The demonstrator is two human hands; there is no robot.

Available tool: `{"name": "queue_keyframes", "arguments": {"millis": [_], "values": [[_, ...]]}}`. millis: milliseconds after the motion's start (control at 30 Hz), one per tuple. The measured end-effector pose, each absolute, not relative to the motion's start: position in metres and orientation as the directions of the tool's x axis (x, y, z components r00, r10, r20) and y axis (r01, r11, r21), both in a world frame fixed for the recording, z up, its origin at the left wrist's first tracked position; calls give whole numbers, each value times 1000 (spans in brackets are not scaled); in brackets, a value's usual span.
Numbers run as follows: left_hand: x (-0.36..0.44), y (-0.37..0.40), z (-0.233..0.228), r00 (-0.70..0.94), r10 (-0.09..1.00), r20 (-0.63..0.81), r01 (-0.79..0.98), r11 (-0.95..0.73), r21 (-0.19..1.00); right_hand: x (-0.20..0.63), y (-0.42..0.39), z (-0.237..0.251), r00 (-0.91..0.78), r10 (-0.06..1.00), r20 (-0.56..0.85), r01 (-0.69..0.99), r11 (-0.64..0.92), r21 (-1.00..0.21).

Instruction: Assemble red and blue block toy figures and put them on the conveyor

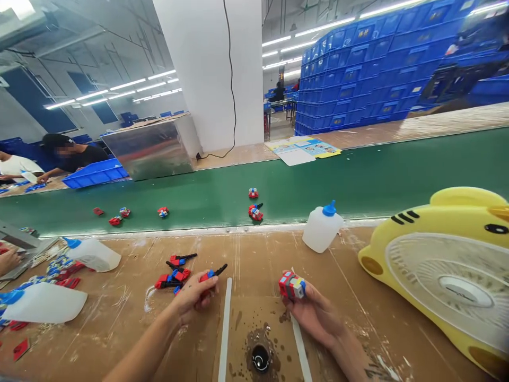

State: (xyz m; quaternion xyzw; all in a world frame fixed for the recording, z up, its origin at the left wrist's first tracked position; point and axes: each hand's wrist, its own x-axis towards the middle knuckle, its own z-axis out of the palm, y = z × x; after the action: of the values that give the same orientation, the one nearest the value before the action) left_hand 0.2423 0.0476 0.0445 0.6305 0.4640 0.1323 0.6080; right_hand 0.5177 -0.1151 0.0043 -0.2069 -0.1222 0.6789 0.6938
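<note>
The left hand (194, 296) is lying palm-down mid-bench, fingers curled around a red-and-blue plastic toy arm piece (210, 275). The right hand (314, 310) is raised slightly, fingertips pinching a red blocky toy body (291, 285).

Four white bottles (321, 227), one fan (449, 270)

No text, label or number is legible; the printed sheet (306, 148) is too blurred.
</note>
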Motion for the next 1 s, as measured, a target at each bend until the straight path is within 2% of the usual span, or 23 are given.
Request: {"name": "queue_keyframes", "arguments": {"millis": [67,167,233,300,367,400,433,467,500,533,600,667,767,900,1000], "values": [[247,29,41,493,746,-448,316,326,891,519,-114,2,38,994,-100,-887,-12,-461],[250,5,46,509,696,-506,-12,593,805,519,-112,2,16,996,-82,-883,-24,-468],[249,-7,53,557,672,-488,-155,661,734,519,-111,1,12,997,-80,-882,-27,-471],[245,-17,61,609,661,-438,-113,619,778,521,-110,1,17,996,-85,-879,-25,-476],[240,-25,70,668,647,-367,41,461,886,522,-109,1,23,995,-95,-879,-25,-475],[238,-28,75,711,635,-303,138,297,945,523,-108,1,23,995,-102,-881,-27,-473],[237,-31,79,768,605,-211,217,64,974,524,-108,2,23,994,-107,-882,-30,-471],[237,-33,84,837,535,-110,259,-211,943,524,-108,3,22,994,-110,-882,-33,-470],[238,-36,89,905,425,-18,245,-484,840,524,-109,4,22,994,-112,-881,-34,-472],[239,-39,93,957,288,46,179,-705,686,523,-110,5,23,994,-110,-880,-33,-474],[246,-44,101,995,43,86,8,-927,375,522,-111,7,20,995,-101,-877,-31,-479],[254,-48,107,996,-76,53,-85,-977,194,521,-113,7,11,996,-94,-876,-36,-481],[264,-52,111,994,-112,-6,-110,-987,118,520,-114,8,2,996,-88,-872,-42,-487],[267,-52,113,992,-112,-51,-106,-987,117,519,-115,9,-5,996,-85,-861,-48,-506],[263,-48,110,998,-54,-31,-46,-975,216,517,-118,11,4,997,-81,-841,-41,-539]]}}
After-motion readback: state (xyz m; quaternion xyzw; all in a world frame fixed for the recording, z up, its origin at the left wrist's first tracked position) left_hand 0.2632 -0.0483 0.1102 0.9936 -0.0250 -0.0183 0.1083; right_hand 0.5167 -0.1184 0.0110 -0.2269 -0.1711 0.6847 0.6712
